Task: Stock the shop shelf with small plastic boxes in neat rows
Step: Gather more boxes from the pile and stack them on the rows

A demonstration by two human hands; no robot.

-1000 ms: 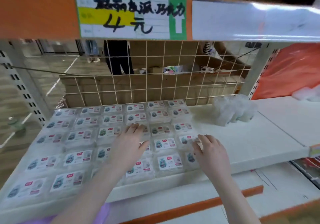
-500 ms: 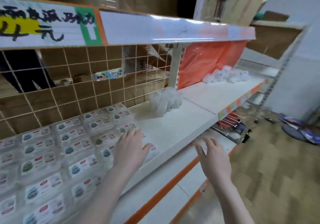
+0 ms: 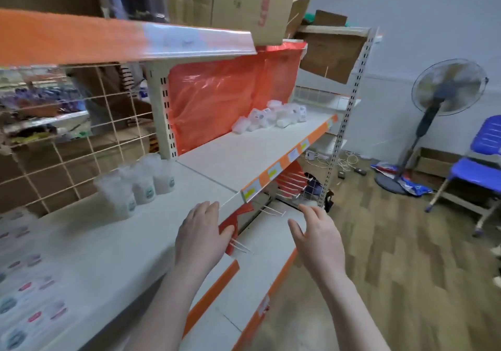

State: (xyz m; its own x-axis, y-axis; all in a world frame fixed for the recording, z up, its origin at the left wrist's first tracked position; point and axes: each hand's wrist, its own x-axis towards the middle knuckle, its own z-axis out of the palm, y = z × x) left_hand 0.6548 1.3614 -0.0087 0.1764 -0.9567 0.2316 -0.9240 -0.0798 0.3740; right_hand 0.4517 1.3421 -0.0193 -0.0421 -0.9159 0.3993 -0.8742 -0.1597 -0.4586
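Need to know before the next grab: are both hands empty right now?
Empty. The left hand and right hand hover open by the shelf edge, fingers relaxed, nothing held.

The small plastic boxes (image 3: 24, 304) at the bottom left are blurry and cut off by the edge. Their labels are too smeared to read. The blue chair (image 3: 479, 171) is cut off too.

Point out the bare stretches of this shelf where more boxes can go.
Free: the white shelf between the clear cups and the loose pile of containers by the orange sheet, and the strip in front of the cups. Crowded: the far left, where labelled boxes lie in rows. Both hands are empty.
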